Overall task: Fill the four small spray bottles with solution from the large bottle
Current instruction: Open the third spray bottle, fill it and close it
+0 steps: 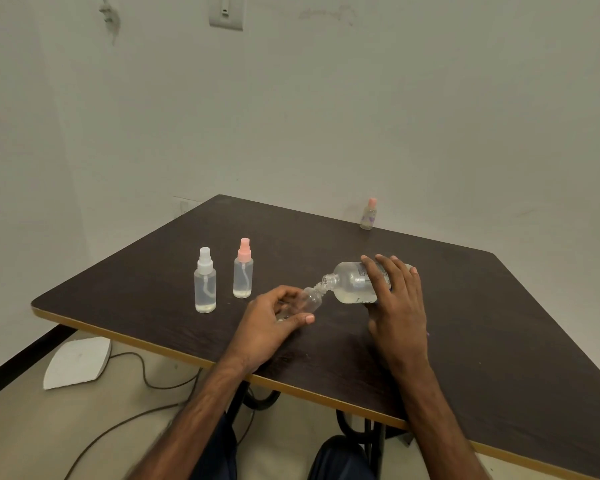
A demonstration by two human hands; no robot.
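- Your right hand (395, 306) has its fingers wrapped over the large bottle (352, 284). The bottle lies almost on its side above the table (499, 323), with its mouth pointing left and meeting the neck of the uncapped small bottle (310, 299).
- Your left hand (274, 320) curls round that small bottle and holds it tilted toward the large bottle's mouth. Your fingers hide most of its body, so the fill level is hard to read.
- Both necks are narrow, so if one mouth slips off the other, solution will likely run onto the table or your fingers.
- If you tip the large bottle steeper, the flow may glug and overshoot the small opening.
- With the level hidden, overfilling is a real risk.
- The white-capped spray bottle (205, 282) and the pink-capped spray bottle (243, 271) stand capped to the left, apart from your hands. Another capped bottle (368, 214) stands at the table's far edge. A careless reach could topple the near pair.
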